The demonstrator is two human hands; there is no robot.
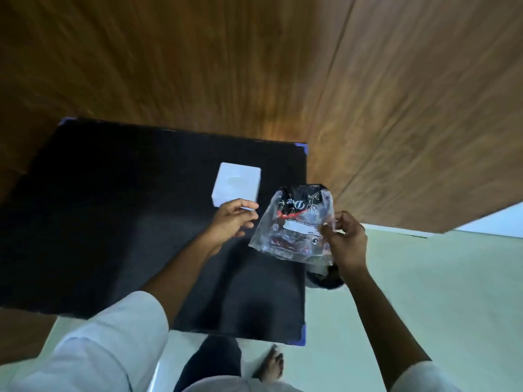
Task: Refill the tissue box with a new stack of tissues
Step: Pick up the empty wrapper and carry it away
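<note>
A white stack of tissues (pixel 236 183) lies on the black table (pixel 113 222), toward its right side. My left hand (pixel 230 222) hovers just in front of the stack, fingers apart, touching its near edge or just above it. My right hand (pixel 343 239) pinches a clear plastic tissue wrapper (pixel 294 222) with black and red print; it looks empty and hangs over the table's right edge. No tissue box is in view.
A wood-panelled wall (pixel 283 66) rises right behind the table. Pale floor (pixel 424 292) lies to the right. A dark round object (pixel 325 280) sits on the floor under the wrapper, mostly hidden. My foot (pixel 273 366) stands near the table's front edge.
</note>
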